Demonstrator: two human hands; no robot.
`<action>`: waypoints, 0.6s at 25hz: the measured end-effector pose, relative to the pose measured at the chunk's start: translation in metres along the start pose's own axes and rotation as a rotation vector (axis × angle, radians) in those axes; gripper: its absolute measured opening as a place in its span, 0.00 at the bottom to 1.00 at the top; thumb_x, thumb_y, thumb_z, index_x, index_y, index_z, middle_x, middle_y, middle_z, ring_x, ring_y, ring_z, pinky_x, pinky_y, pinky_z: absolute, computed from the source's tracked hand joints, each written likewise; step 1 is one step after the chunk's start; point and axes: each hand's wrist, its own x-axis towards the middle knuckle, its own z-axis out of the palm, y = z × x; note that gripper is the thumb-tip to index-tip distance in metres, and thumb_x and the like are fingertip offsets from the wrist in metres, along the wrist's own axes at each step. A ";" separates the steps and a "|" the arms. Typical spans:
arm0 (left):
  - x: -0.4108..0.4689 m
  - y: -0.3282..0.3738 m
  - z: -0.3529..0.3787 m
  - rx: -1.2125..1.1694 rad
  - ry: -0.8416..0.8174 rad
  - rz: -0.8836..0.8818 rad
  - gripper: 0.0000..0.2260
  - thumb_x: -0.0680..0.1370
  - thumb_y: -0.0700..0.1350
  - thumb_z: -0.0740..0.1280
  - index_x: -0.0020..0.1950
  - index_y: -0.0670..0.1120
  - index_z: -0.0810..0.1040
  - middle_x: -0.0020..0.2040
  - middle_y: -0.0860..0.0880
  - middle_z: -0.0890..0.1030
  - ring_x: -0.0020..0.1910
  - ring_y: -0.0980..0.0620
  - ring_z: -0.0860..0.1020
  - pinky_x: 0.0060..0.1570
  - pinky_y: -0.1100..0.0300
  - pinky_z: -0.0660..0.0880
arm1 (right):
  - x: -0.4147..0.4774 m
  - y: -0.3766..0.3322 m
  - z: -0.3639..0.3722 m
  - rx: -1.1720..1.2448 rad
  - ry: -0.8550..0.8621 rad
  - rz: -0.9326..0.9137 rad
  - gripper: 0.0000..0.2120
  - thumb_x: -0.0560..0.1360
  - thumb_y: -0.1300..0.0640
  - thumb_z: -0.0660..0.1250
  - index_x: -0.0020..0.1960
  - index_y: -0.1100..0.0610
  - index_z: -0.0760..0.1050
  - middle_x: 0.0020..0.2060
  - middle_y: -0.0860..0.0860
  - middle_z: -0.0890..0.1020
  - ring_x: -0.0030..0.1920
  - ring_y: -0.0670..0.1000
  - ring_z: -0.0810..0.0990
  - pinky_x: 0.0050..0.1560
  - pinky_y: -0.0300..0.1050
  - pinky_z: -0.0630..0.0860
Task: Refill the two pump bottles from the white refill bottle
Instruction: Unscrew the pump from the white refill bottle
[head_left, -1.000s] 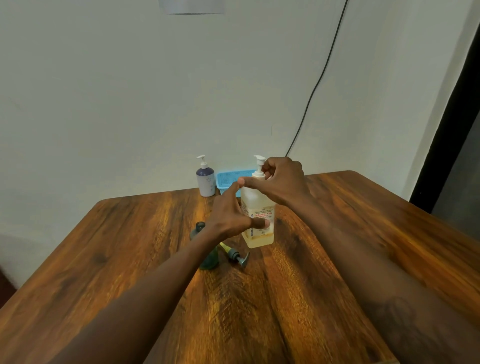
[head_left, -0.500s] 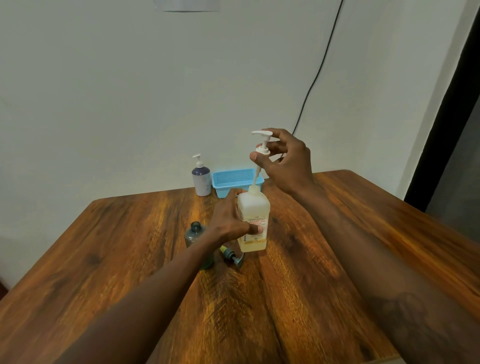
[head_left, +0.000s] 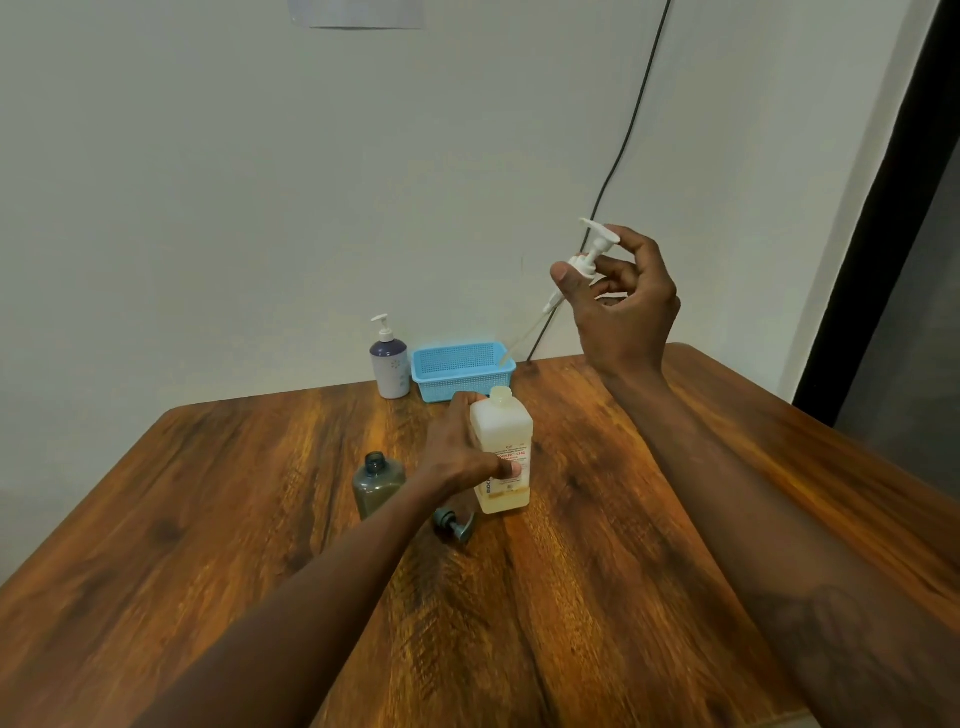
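The white refill bottle (head_left: 505, 451) stands upright mid-table with its neck uncovered; a little yellowish liquid shows at its bottom. My left hand (head_left: 460, 446) grips its side. My right hand (head_left: 621, 301) is raised to the right above the table, pinching the white pump head (head_left: 589, 257), whose dip tube slants down toward the basket. A dark grey pump bottle (head_left: 376, 483) stands without its cap, left of my left wrist. Its grey pump head (head_left: 456, 524) lies on the table in front of the refill bottle. A lavender-and-white pump bottle (head_left: 390, 364) stands at the table's far edge, pump on.
A blue plastic basket (head_left: 462, 369) sits at the far edge next to the lavender bottle. A black cable (head_left: 623, 150) hangs down the wall behind it. The wooden table (head_left: 571, 597) ends close on the right near a dark door frame.
My right hand unscrewed the white pump from the refill bottle, drew it out and carried it up and to the right. My left hand stayed on the bottle.
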 end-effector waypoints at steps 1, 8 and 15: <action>0.000 0.000 0.002 0.001 -0.001 -0.004 0.39 0.61 0.45 0.85 0.64 0.53 0.67 0.58 0.53 0.78 0.56 0.51 0.79 0.49 0.58 0.81 | -0.002 0.003 -0.001 -0.039 -0.018 0.020 0.26 0.69 0.47 0.80 0.63 0.49 0.75 0.47 0.45 0.86 0.40 0.42 0.84 0.43 0.35 0.79; 0.001 -0.004 0.012 -0.012 0.007 -0.026 0.39 0.61 0.46 0.85 0.64 0.54 0.65 0.57 0.52 0.78 0.56 0.50 0.80 0.50 0.57 0.80 | -0.031 0.053 -0.008 -0.322 -0.207 0.133 0.23 0.66 0.50 0.82 0.58 0.48 0.81 0.48 0.43 0.83 0.44 0.36 0.79 0.48 0.37 0.78; -0.001 -0.007 0.020 -0.019 0.003 -0.025 0.41 0.62 0.45 0.85 0.67 0.52 0.64 0.58 0.52 0.78 0.53 0.54 0.78 0.42 0.67 0.75 | -0.086 0.120 -0.026 -0.580 -0.444 0.421 0.08 0.69 0.49 0.79 0.45 0.50 0.83 0.40 0.45 0.83 0.39 0.44 0.80 0.34 0.38 0.75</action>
